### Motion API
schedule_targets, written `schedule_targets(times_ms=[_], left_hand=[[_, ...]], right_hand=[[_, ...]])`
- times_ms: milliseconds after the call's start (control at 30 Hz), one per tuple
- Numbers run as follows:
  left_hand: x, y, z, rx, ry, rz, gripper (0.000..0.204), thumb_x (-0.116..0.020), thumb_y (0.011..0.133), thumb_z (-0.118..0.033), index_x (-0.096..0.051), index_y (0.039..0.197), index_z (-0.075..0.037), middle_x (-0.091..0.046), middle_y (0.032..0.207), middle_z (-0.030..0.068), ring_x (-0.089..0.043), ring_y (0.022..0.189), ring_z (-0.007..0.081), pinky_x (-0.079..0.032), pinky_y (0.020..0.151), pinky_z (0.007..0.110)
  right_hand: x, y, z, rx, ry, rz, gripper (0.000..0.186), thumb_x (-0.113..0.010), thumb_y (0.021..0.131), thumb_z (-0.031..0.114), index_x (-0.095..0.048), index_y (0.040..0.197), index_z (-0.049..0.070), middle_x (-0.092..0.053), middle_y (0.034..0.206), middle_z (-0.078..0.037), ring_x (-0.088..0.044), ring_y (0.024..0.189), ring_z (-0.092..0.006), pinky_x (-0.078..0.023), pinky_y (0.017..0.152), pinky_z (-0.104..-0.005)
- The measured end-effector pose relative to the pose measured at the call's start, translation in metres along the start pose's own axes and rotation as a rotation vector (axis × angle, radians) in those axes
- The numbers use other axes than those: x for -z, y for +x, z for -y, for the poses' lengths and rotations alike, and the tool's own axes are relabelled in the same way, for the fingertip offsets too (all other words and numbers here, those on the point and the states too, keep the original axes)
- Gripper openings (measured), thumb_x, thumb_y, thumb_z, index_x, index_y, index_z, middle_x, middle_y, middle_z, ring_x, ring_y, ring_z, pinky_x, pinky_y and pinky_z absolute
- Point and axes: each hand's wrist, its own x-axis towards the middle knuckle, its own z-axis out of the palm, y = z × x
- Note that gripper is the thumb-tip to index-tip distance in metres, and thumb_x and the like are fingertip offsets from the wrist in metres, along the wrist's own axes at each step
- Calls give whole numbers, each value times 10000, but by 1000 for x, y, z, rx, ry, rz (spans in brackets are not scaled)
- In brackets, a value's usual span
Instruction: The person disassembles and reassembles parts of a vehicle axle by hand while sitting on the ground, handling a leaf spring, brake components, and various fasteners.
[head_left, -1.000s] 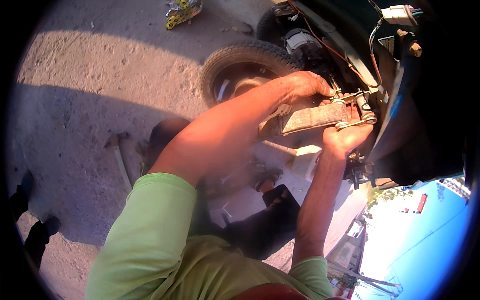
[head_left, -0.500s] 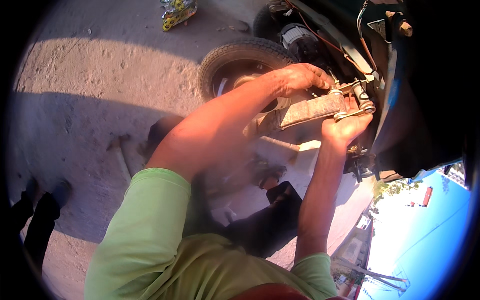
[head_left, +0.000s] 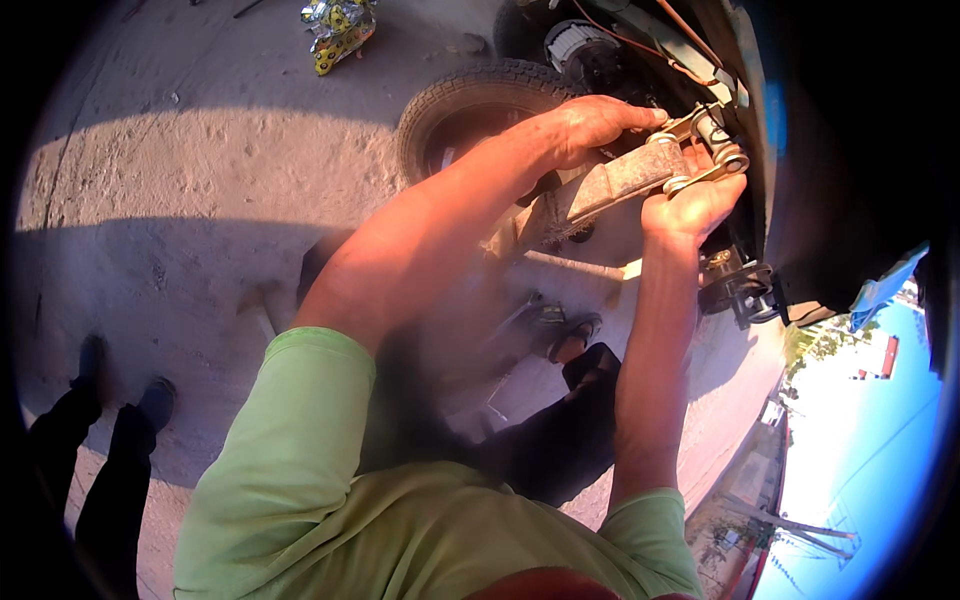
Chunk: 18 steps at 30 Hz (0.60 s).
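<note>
A rusty leaf spring [head_left: 620,180] runs up toward the dark underside of a vehicle [head_left: 800,180]. Its end carries a pale metal shackle [head_left: 718,150] with round bushes. My left hand [head_left: 590,125] reaches over the top and grips the spring's end where it meets the shackle. My right hand [head_left: 695,205] comes from below, fingers curled around the shackle's lower link. Both arms are stretched out, in short green sleeves.
A small tyre [head_left: 470,95] sits just behind my left hand, with a motor and wires [head_left: 590,50] above it. Another person's dark legs and shoes [head_left: 110,440] stand at the lower left. A yellow wrapper [head_left: 335,25] lies on the sandy ground. My sandalled foot [head_left: 570,335] rests below.
Both hands and the spring end have stayed together and sit slightly higher in view. The other person's legs at the left have come further into view.
</note>
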Motion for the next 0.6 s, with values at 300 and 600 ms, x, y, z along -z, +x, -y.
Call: schedule_targets(times_ms=[300,600], left_hand=[[-8,-16,-13,1,-61,302,377,-396,1051,-252,-610,1228,3,-679,1192,157,-648,1084,300,-523,969,434],[-8,-13,-3,31,3,-37,359,-377,1062,-337,-583,1245,-107,-658,1128,142,-642,976,321,-548,845,536]], right_hand=[[12,21,-25,68,2,-59,434,-385,1004,447,-611,1090,87,-636,924,-63,-612,877,-180,-521,768,-340],[-11,-5,-10,-249,156,79,600,-286,1041,594,-657,990,126,-595,714,-22,-566,590,-159,-466,502,-308]])
